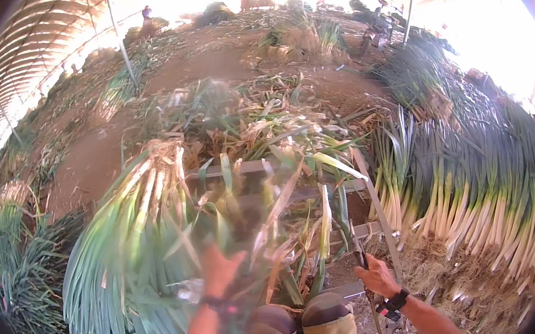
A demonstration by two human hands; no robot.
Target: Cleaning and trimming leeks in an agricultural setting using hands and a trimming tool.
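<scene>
Leek trimmings (265, 186), a loose blurred clump of green and dry yellow leaves, sit right above the left hand (219, 268), on and in front of the grey metal frame (368, 196); clump looks mid-motion, smeared, so its exact edge is hard to read. Left hand raised just below the frame's near side, palm turned up toward the clump, fingers look spread but blurred, cannot tell if any leaf is pinched. Long axis of the loose leaves runs roughly away from the person, up the picture, tips fanning toward the frame's far side. Right hand (378, 277) at the frame's lower right corner, fingers curled tight around a thin dark tool or rod (358, 243), black wrist strap (395, 301) behind it, a cord trailing down from it. Left hand clearly nearer the clump; right hand is apart from it, off to the frame's right. Left of the frame lies a big bundle of leeks (139, 232), white shanks pointing away, green tops toward the person. Right of the frame a stacked wall of leeks (470, 206), roots down in a straw-like mat. Beyond the frame bare dirt floor (225, 66), more heaps, distant people under an arched tunnel roof (42, 29). Person's knee (329, 331) in camouflage-pattern cloth below the frame
</scene>
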